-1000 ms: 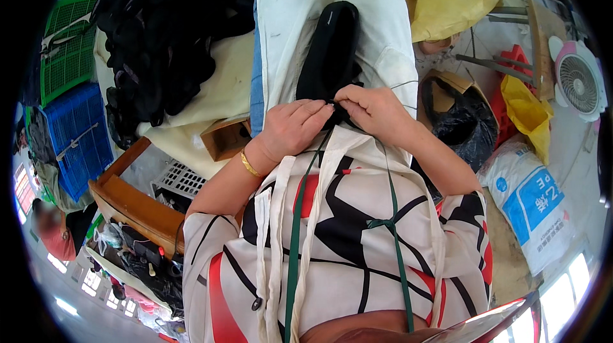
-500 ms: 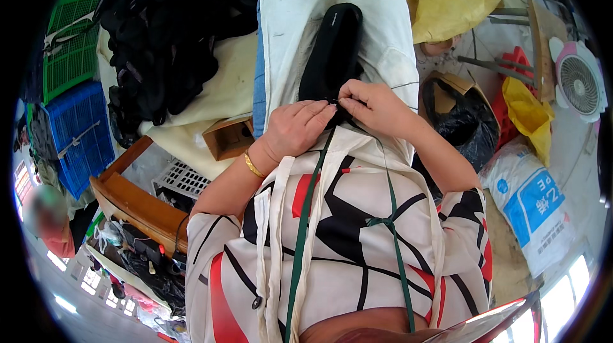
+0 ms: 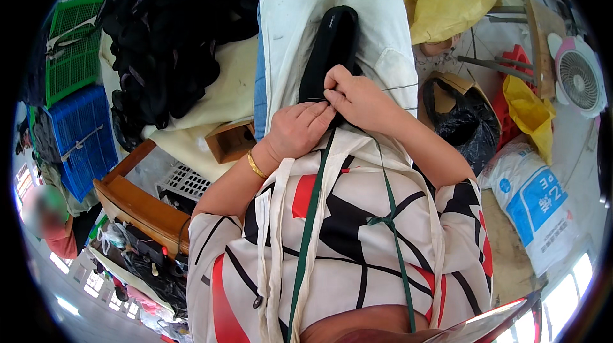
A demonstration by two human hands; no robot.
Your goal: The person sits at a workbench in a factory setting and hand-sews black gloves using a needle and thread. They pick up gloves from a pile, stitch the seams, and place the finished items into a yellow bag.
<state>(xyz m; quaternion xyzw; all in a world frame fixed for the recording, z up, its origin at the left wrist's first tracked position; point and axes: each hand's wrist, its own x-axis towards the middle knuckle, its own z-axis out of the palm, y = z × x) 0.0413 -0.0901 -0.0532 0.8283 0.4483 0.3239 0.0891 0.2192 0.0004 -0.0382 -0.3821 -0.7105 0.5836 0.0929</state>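
Note:
A black cloth shoe (image 3: 330, 39) lies lengthwise on the white cloth (image 3: 387, 27) over my lap, its far end pointing away from me. My left hand (image 3: 297, 127) is closed on the shoe's near end, thumb and fingers pressed together by its edge. Just beside it, my right hand (image 3: 359, 99) pinches a thin needle-like sliver (image 3: 313, 99) at the shoe's near part. The fingers cover much of that end, and whether a thread runs from the sliver cannot be made out.
A heap of black pieces (image 3: 159, 49) lies at the far left, near green (image 3: 73, 55) and blue crates (image 3: 82, 138). A wooden-edged stand (image 3: 140, 205) is at the left. On the right are a black bag in a carton (image 3: 456, 126), a white sack (image 3: 533, 199) and a fan (image 3: 580, 78).
My right hand has shifted slightly left and away from me over the shoe, its fingers now higher than my left hand's. The left hand stays at the shoe's near end.

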